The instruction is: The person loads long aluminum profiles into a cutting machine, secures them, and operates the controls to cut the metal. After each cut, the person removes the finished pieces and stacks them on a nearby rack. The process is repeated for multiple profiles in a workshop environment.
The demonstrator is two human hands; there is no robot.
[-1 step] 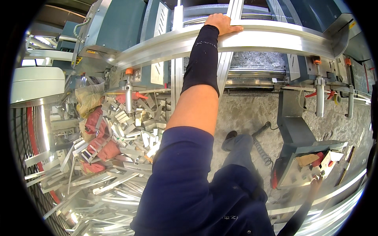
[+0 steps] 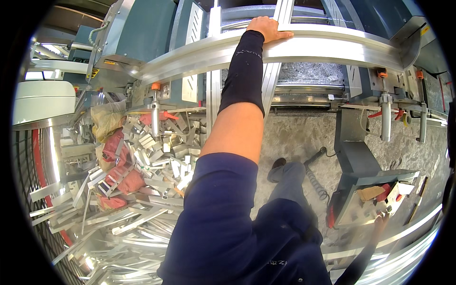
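A: Start with left grip [image 2: 269, 29]. Clasping what?

B: Clasping the aluminium profile [image 2: 335, 45] over its top, thumb laid along it; fingertips hidden.

A: And right grip [image 2: 380, 221]?

B: Down at the control panel [image 2: 349, 213], near its edge; can't tell if closed.

A: Lying where, that profile?

B: Crosswise, over pale metal rails [image 2: 270, 80], between left machine head [image 2: 145, 31] and right machine head [image 2: 370, 19].

A: Guess handling, quick.

B: Probably stiff, slick, fairly weighty given the length; likelier to scuff than break. Best held near mid-span, palm over top.

A: Edges, room?

B: Hemmed in at both ends. Watch the orange-capped cylinder [image 2: 155, 118] on the near side, left. More open above the floor [image 2: 297, 130]; cluttered leftward by the offcut heap [image 2: 152, 223].
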